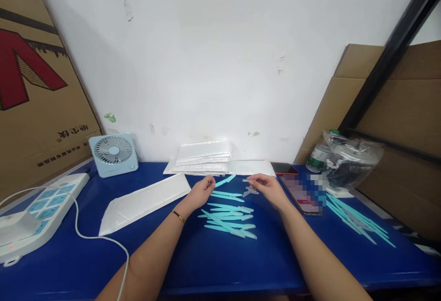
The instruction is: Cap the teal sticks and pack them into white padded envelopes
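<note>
The left hand [203, 190] pinches 1 teal stick [225, 180] by its near end, its tip pointing to 2 o'clock. The right hand [265, 185] pinches a clear cap [251, 190], so capping seems underway; joining them calls for lining cap and tip up. More sticks [227, 218] lie at 6 o'clock.

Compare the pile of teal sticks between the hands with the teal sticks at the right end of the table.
The middle pile lies crosswise in loose rows, and several sticks carry pale clear caps; the right-hand sticks fan out diagonally, with no caps visible. The middle pile sits between the left hand and right hand; the right-hand sticks lie apart, beside the phone. Both are teal and rest on the blue table.
</note>
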Available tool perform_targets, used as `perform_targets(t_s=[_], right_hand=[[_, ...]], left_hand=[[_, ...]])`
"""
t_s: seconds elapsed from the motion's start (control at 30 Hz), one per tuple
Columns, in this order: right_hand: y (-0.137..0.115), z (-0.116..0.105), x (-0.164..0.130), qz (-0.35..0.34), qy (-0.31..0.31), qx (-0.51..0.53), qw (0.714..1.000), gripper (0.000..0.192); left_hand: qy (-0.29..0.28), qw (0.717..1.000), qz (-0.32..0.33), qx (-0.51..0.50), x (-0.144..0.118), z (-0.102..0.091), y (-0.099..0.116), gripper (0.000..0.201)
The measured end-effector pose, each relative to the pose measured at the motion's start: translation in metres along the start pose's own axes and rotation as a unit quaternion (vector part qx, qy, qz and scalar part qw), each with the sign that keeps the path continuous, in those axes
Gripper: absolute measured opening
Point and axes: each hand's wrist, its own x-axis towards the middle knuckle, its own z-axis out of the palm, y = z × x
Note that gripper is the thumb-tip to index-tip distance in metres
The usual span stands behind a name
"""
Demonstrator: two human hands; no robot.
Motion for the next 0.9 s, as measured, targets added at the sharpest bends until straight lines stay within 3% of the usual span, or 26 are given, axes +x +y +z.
perform_targets(t_s=[0.1,0.27,0.7,0.9], right_hand=[[-0.001,0.002,-0.001,-0.01,-0.011,0.044,0.999,0.027],[-0.001,0.006,-0.003,-0.062,-0.026,0.027,0.997,0.019],[-0.005,0.023,-0.007,-0.02,-0.092,0.009,0.996,0.024],[-0.01,0.011,-0.007,-0.004,-0.106,0.018,0.994,0.023]], left_hand=[[-0.017,1.0,0.004,0.006,-0.002,0.002,-0.004,0.025],[-0.014,1.0,0.0,0.028,-0.005,-0.001,-0.004,0.023],[-0.037,0.997,0.017,0.071,-0.007,0.005,0.013,0.025],[-0.052,0.998,0.014,0.044,-0.008,0.006,0.011,0.027]])
